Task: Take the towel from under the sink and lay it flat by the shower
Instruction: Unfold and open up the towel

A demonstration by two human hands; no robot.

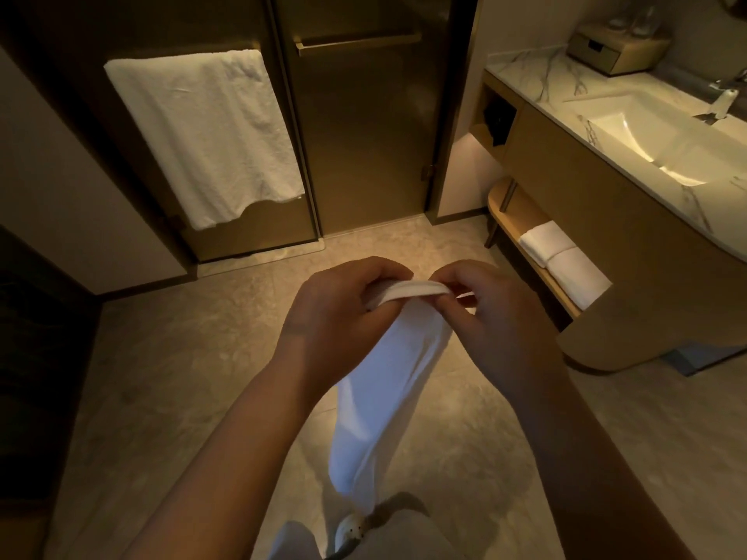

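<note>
A white towel [384, 398] hangs down in front of me, gathered in loose folds, its lower end near my feet. My left hand [335, 321] pinches its top edge on the left and my right hand [497, 321] pinches the same edge on the right, the hands close together above the tiled floor [161, 377]. The glass shower door [364, 127] stands straight ahead. To the right is the sink [646, 127] in a marble top, with a low shelf [509, 204] beneath it.
Two folded white towels [562, 260] lie on the shelf under the sink. A large white towel [206, 135] hangs on a rail of the left glass door. A wooden box [614, 50] sits on the counter. My shoe [351, 531] shows at the bottom.
</note>
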